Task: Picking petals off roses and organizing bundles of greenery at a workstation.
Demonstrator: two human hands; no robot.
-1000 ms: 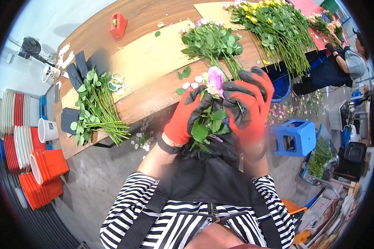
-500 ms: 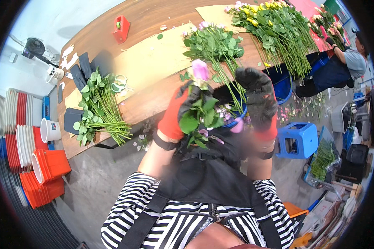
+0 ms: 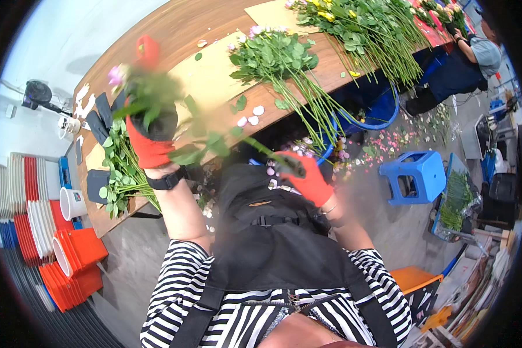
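Observation:
My left hand [image 3: 151, 133], in a red and black work glove, is raised at the left over the table edge. It is closed round the upper part of a pink rose [image 3: 214, 144], whose bloom points up and left and whose leaves are blurred by motion. The stem slants down to the right. My right hand [image 3: 304, 177], gloved the same way, is closed on its lower end in front of my apron. Behind my left hand lies a bunch of leafy stems [image 3: 122, 168] on the table, its blooms hidden.
The wooden table [image 3: 174, 20] bears a pile of pink roses [image 3: 275, 55], a larger pile with yellow roses [image 3: 365, 29] and loose petals [image 3: 249, 119]. Blue buckets [image 3: 380, 116] stand below its edge. At right are a blue stool [image 3: 414, 177] and a co-worker [image 3: 470, 64].
My left hand has carried the rose left and up. My right hand, open before, has come down and left and closed on the stem. The view has shifted slightly; loose petals now lie at the table edge.

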